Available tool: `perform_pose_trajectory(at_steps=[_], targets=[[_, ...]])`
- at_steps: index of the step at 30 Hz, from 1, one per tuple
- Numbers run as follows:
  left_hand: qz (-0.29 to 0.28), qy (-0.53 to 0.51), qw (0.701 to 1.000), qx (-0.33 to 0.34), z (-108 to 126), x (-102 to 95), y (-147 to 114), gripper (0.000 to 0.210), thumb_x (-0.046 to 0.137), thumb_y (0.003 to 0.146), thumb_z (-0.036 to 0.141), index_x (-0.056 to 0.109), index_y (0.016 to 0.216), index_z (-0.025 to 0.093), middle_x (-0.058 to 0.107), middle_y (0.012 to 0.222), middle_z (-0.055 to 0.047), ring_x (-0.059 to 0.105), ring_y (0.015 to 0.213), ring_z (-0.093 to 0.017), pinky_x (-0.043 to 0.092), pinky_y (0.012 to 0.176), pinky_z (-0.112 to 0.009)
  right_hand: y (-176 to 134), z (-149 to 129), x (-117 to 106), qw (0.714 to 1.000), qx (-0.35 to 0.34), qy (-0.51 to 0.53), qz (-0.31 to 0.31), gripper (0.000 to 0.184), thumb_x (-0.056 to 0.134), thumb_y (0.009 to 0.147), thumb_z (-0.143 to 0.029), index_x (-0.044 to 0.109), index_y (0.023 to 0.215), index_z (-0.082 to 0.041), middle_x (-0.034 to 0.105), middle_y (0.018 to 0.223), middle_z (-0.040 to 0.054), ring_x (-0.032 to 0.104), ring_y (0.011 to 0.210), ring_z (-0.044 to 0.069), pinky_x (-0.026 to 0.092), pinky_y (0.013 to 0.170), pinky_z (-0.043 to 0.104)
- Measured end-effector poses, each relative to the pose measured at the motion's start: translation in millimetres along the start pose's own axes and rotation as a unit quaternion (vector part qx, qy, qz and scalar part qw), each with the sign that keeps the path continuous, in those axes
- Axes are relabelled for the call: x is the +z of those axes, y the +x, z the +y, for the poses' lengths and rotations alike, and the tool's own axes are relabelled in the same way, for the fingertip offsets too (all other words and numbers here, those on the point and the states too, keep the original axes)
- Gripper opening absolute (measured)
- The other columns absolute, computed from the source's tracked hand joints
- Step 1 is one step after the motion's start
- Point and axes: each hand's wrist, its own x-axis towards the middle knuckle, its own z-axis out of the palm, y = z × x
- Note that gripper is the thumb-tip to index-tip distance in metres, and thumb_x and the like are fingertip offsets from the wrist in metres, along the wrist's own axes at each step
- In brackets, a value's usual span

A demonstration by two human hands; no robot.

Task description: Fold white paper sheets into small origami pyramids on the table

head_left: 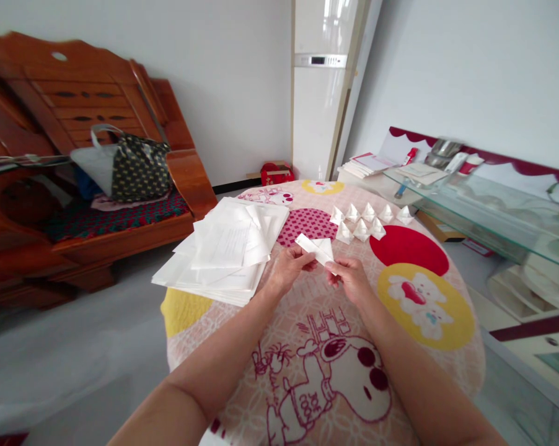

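Above the middle of the round table, a partly folded piece of white paper (320, 249) is held between my two hands. My left hand (294, 266) pinches its left end, thumb on top. At its lower right corner, the fingers of my right hand (349, 276) are closed on it. Just beyond, several small folded white paper boats (360, 229) stand in two rows on the cloth. Left of my left hand lies a loose pile of white paper sheets (228, 248), some with faint print.
A patterned cloth (307, 303) covers the round table. Left stands a wooden bench (98, 87) with a dark patterned bag (140, 167). To the right is a glass-topped cabinet (502, 217) carrying papers and metal bowls. A tall white air conditioner (316, 111) stands behind, near a red bag (277, 174).
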Motion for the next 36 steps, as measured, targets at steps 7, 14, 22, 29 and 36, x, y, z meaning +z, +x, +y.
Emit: perform_pose_trajectory(at_steps=[7, 14, 22, 29, 36], targets=[[-0.112, 0.103, 0.988, 0.014, 3.4, -3.7, -3.4, 0.027, 0.080, 0.073, 0.037, 0.068, 0.067, 0.014, 0.066, 0.059, -0.002, 0.058, 0.051, -0.011, 0.048, 0.054, -0.024, 4.7, 7.0, 0.8, 0.998, 0.022, 0.052, 0.015, 0.036, 0.087, 0.060, -0.048, 0.072, 0.070, -0.017, 0.067, 0.058, 0.0009, 0.053, 0.048, 0.014, 0.041, 0.048, 0.027], [-0.153, 0.028, 0.988, 0.004, 4.6, -1.8, -8.0, 0.047, 0.083, 0.074, 0.058, 0.067, 0.077, 0.014, 0.071, 0.071, -0.003, 0.067, 0.064, -0.013, 0.054, 0.065, -0.024, 10.0, 7.9, -0.4, 0.994, 0.030, 0.100, -0.003, 0.042, 0.080, 0.068, -0.059, 0.065, 0.068, -0.020, 0.069, 0.061, 0.0036, 0.062, 0.055, 0.019, 0.048, 0.055, 0.031], [-0.162, -0.026, 0.986, -0.002, 6.1, -1.5, -10.2, 0.049, 0.087, 0.071, 0.058, 0.066, 0.078, 0.014, 0.071, 0.074, -0.003, 0.067, 0.065, -0.012, 0.055, 0.067, -0.024, 11.4, 5.6, 0.9, 0.996, 0.062, 0.060, -0.025, 0.044, 0.074, 0.068, -0.063, 0.059, 0.066, -0.022, 0.067, 0.061, 0.0055, 0.061, 0.056, 0.020, 0.046, 0.053, 0.031], [-0.162, -0.035, 0.986, 0.000, 4.5, -0.6, -9.8, 0.049, 0.087, 0.071, 0.058, 0.065, 0.079, 0.014, 0.071, 0.076, -0.003, 0.067, 0.065, -0.012, 0.056, 0.069, -0.026, 9.7, 5.5, 1.4, 0.995, 0.075, 0.066, -0.018, 0.041, 0.069, 0.074, -0.062, 0.062, 0.069, -0.021, 0.068, 0.062, 0.0065, 0.065, 0.059, 0.022, 0.049, 0.054, 0.031], [-0.155, -0.037, 0.987, 0.000, 6.8, -1.2, -11.1, 0.046, 0.087, 0.071, 0.054, 0.066, 0.079, 0.014, 0.070, 0.078, -0.002, 0.066, 0.066, -0.011, 0.055, 0.071, -0.026, 10.4, 6.1, 1.4, 0.995, 0.061, 0.081, -0.005, 0.045, 0.077, 0.065, -0.064, 0.065, 0.070, -0.021, 0.071, 0.063, 0.0060, 0.065, 0.058, 0.021, 0.050, 0.056, 0.031]])
